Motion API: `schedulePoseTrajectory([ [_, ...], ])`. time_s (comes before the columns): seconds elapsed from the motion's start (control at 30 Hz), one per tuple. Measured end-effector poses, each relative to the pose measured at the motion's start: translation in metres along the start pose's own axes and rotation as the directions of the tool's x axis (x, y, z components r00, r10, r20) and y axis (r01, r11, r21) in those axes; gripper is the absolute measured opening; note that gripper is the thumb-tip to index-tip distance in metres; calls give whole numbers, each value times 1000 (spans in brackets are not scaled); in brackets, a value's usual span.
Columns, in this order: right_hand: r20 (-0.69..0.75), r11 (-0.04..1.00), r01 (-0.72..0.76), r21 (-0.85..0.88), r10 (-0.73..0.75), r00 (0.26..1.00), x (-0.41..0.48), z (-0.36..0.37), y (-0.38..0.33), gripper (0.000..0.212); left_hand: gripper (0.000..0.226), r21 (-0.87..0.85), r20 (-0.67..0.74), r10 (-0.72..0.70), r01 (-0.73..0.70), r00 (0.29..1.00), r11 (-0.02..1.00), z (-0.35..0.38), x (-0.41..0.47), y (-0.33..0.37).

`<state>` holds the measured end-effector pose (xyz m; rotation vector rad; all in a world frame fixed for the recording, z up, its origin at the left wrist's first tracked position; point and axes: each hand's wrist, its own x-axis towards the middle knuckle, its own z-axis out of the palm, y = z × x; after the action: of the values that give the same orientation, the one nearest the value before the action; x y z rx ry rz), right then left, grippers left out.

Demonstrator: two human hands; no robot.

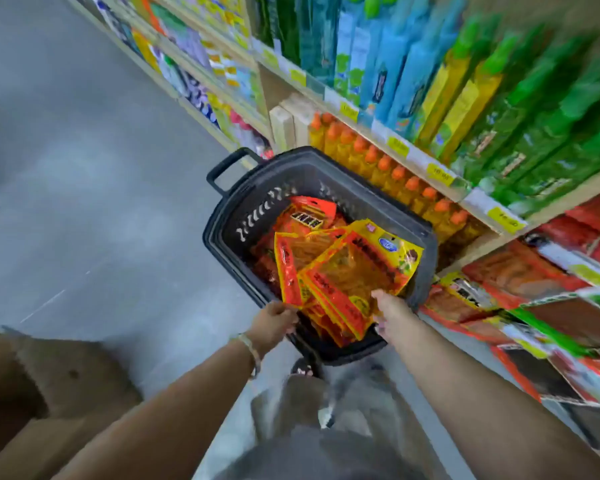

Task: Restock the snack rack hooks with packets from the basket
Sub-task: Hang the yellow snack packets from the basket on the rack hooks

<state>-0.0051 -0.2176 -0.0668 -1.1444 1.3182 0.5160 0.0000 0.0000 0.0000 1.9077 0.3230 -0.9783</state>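
Note:
A dark grey plastic basket (229,216) stands on the floor beside the shelves, filled with several orange and yellow snack packets (354,265). My left hand (274,323) pinches the lower edge of a narrow red-and-yellow packet (286,268) at the basket's near rim. My right hand (392,313) grips the bottom of a fanned bunch of the yellow packets over the basket. The snack rack (520,306) with similar red and orange packets is at the lower right.
Shelves of green, blue and yellow bottles (465,84) and orange-capped bottles (395,174) run along the right. A brown cardboard box (42,393) sits at the lower left. Grey floor (84,202) stretches to the left. My legs (326,427) are below the basket.

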Motion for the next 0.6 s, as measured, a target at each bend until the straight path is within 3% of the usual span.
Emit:
schedulePoseTrajectory([
  [0.1, -33, 998, -50, 28, 51, 998, 5, 8, -10, 44, 12, -17, -53, -31, 31, 998, 999, -5, 16, 2],
  [0.2, -33, 986, -15, 166, 21, 999, 7, 14, -11, 49, 14, -54, -74, -43, 39, 996, 998, -7, 24, 8],
  [0.27, 10, 978, 20, 206, -23, 1000, 4, 11, -14, 36, 10, -85, -137, -3, -9, 991, 996, -6, 28, 14],
  [0.33, 32, 984, 134, 118, -139, 990, -1, 1, -20, 17, 8, -68, -231, 54, -71, 971, 995, -7, 33, 20],
  [0.43, 162, 972, 210, 109, -226, 961, -16, -18, -23, 13, 26, 18, -350, 116, -118, 930, 993, -10, 45, 34],
  [0.5, 276, 963, 249, 104, -268, 923, -25, -27, -24, 18, 41, -17, -334, 115, -128, 936, 992, -12, 50, 46],
  [0.6, 410, 933, 359, -9, -324, 853, -37, -27, -29, 23, 56, -77, -123, -11, 2, 992, 997, -16, 58, 59],
])
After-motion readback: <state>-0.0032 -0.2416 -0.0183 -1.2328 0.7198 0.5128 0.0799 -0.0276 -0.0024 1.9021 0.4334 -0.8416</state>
